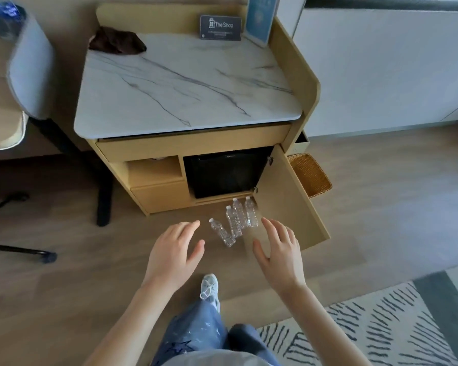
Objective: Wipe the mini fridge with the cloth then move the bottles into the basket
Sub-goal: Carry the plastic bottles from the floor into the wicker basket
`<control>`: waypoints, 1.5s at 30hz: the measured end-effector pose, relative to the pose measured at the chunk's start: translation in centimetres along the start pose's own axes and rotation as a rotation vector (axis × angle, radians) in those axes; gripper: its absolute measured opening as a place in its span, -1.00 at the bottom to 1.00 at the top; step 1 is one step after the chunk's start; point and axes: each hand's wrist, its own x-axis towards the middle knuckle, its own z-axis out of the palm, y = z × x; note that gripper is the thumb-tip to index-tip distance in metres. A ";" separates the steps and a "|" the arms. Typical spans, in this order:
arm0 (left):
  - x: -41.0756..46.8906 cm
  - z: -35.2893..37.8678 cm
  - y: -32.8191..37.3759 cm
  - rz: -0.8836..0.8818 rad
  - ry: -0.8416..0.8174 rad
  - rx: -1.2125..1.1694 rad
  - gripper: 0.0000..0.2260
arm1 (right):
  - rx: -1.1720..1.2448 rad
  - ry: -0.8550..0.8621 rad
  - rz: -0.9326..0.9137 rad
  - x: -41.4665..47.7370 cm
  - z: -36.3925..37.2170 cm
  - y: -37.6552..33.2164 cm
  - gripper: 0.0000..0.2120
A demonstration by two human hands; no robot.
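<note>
Head view shows your left hand [173, 249] and right hand [278, 248] spread wide, holding nothing, above the bottles [233, 221] on the floor [90, 265] by the mini fridge [222, 175]. The cloth [117, 41] lies up top, so wiping is maybe done. Next grab one bottle for the half-hidden basket [311, 175]

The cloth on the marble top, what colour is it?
The cloth is dark brown; the head view shows it.

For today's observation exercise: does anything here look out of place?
Four water bottles sit on the floor by the open cabinet door, outside the basket; a dark cloth lies crumpled on the marble top.
</note>
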 end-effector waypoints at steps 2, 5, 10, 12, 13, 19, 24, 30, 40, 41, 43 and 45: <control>2.1 0.9 -0.6 -0.008 -0.003 0.003 -0.52 | 0.002 0.003 -0.010 2.4 1.0 0.6 -0.56; 5.5 2.6 -1.8 -0.009 0.003 0.008 -0.52 | -0.005 -0.015 -0.013 5.9 2.9 1.8 -0.56; 10.8 8.0 -4.7 -0.027 0.045 -0.013 -0.56 | 0.044 -0.002 -0.019 11.2 8.5 5.0 -0.54; 12.9 12.1 -6.6 -0.017 0.071 -0.024 -0.60 | 0.052 0.028 -0.052 13.2 12.5 7.1 -0.54; 13.9 14.6 -7.8 -0.008 0.075 -0.027 -0.61 | 0.052 0.035 -0.062 14.0 14.9 8.5 -0.54; 19.2 32.6 -17.0 -0.005 0.094 -0.009 -0.61 | 0.083 0.009 -0.081 16.5 32.9 19.2 -0.52; 21.6 49.1 -25.9 -0.033 0.044 0.054 -0.58 | 0.064 -0.043 -0.104 16.9 49.0 29.2 -0.49; 21.6 65.5 -34.6 -0.100 -0.087 0.023 -0.59 | -0.043 -0.127 -0.151 15.2 65.0 39.3 -0.53; 21.2 73.5 -36.1 -0.272 -0.099 -0.219 -0.61 | 0.000 -0.204 -0.049 15.0 71.9 42.8 -0.47; 21.0 74.1 -35.9 -0.330 -0.090 -0.284 -0.62 | 0.013 -0.218 -0.019 15.1 72.3 42.8 -0.45; 20.8 75.5 -35.6 -0.456 -0.052 -0.388 -0.60 | 0.011 -0.251 0.032 15.0 73.1 43.0 -0.39; 20.7 77.0 -35.4 -0.590 -0.040 -0.454 -0.58 | -0.001 -0.292 0.090 14.8 73.7 43.1 -0.33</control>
